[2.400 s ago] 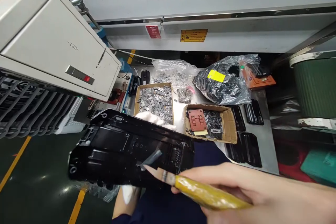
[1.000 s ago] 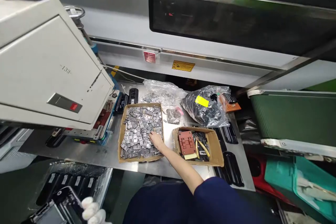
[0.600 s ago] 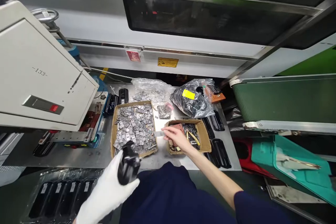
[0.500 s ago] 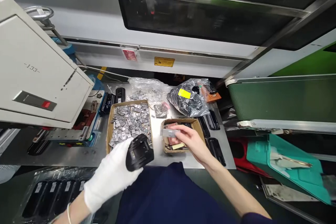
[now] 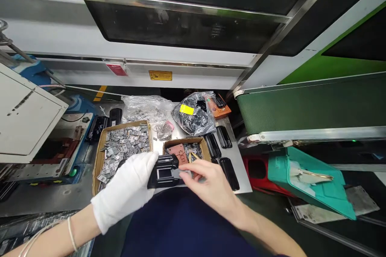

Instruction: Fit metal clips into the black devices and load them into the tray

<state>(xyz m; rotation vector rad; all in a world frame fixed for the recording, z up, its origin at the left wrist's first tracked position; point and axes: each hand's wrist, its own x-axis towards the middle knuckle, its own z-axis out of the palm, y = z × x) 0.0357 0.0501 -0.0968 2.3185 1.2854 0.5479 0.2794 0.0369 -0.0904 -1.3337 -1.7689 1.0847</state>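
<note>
My left hand (image 5: pixel 123 190), in a white glove, is shut around a black plastic housing (image 5: pixel 163 173) held above the table's front edge. My right hand (image 5: pixel 209 188), bare, is next to the housing, and its fingers pinch a small grey metal clip (image 5: pixel 184 174) against the housing's right end. Behind the hands stands a cardboard tray (image 5: pixel 99 160) heaped with similar grey clips. A smaller cardboard box (image 5: pixel 181 141) holds a reddish-brown block (image 5: pixel 177 153) and yellow-handled pliers, partly hidden by my right hand.
Several black housings (image 5: pixel 229 173) lie on the steel table (image 5: pixel 241 184). Behind are a clear bag of metal parts (image 5: pixel 144 106) and a black bag with a yellow label (image 5: pixel 193 114). A white cabinet (image 5: pixel 27 112) juts in at left, a green conveyor (image 5: pixel 310 106) runs at right.
My right hand took a grey clip from the tray and moved it to the housing. My left hand raised the housing from lower left to the middle. The view swung left.
</note>
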